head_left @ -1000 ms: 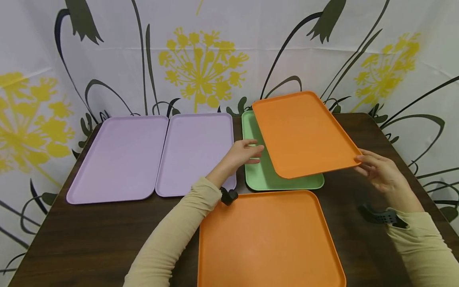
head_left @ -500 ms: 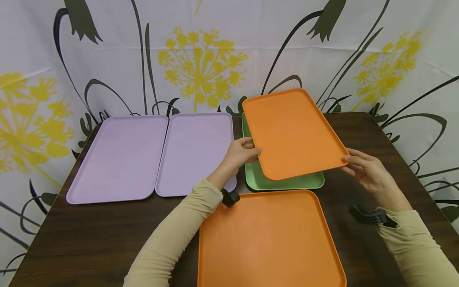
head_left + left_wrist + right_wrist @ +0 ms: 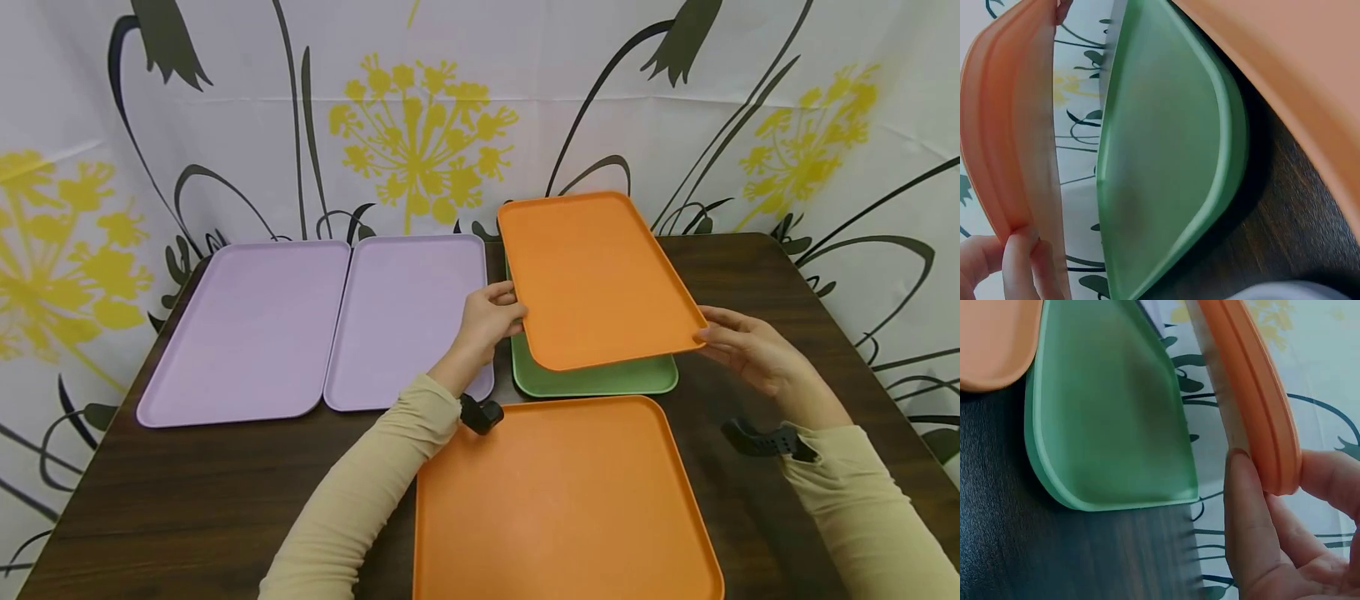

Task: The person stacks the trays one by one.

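Observation:
Both hands hold an orange tray (image 3: 600, 279) in the air above a green tray (image 3: 592, 379), tilted a little in the head view. My left hand (image 3: 483, 325) pinches its left edge, thumb on one face and fingers (image 3: 1019, 262) on the other. At the near right corner, my right hand (image 3: 750, 354) grips the rim between thumb and fingers (image 3: 1247, 519). Both wrist views show a gap between the raised tray and the green one, which lies on the table. The raised tray covers most of the green tray in the head view.
A second orange tray (image 3: 562, 508) lies at the table's near side, below the green one. Two lilac trays, one at far left (image 3: 251, 333) and one beside it (image 3: 408, 308), lie on the dark wooden table (image 3: 187, 500). A flower-printed cloth (image 3: 450, 125) hangs behind.
The raised orange tray has moved left over the green tray and, lately, slightly down. My left hand, earlier apart from it, has taken hold of its left edge. My right hand moved left with it.

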The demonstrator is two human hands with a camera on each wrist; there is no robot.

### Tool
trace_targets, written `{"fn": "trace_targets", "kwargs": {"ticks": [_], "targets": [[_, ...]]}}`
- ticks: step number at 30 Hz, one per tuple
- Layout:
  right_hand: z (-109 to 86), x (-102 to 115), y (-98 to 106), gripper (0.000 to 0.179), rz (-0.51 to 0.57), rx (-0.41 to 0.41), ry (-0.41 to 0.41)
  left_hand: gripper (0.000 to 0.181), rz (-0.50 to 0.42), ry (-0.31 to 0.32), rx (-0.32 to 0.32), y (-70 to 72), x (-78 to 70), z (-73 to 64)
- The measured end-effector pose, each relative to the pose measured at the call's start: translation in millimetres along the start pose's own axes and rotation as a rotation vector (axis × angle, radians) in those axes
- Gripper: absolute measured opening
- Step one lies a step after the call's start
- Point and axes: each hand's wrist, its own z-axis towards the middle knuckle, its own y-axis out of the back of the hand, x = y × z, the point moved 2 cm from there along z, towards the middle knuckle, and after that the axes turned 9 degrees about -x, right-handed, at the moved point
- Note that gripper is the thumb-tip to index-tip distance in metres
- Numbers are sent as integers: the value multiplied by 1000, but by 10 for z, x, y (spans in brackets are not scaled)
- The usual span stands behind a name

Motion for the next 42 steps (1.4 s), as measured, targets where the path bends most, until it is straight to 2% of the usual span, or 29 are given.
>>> {"fn": "trace_targets", "kwargs": {"ticks": [4, 10, 13, 19, 23, 29, 37, 42], "targets": [[32, -11, -7, 35, -141, -18, -11, 55, -5, 18, -1, 31, 2, 21], [96, 10, -74, 65, -282, -79, -30, 55, 12, 13, 3, 42, 2, 40], [129, 35, -121, 72, -364, -126, -28, 55, 30, 5, 17, 28, -1, 36], [170, 46, -212, 71, -658, -250, -9, 56, 51, -11, 31, -3, 9, 34], [195, 38, -254, 64, -781, -294, 15, 56, 73, -16, 30, 0, 34, 41], [266, 3, -277, 59, -811, -305, 31, 57, 91, -23, 25, 25, 62, 49], [335, -66, -273, 55, -800, -321, 4, 58, 129, 11, 25, 37, 118, 95], [375, -86, -261, 55, -796, -344, -30, 59, 134, 12, 27, 31, 134, 108]]}}
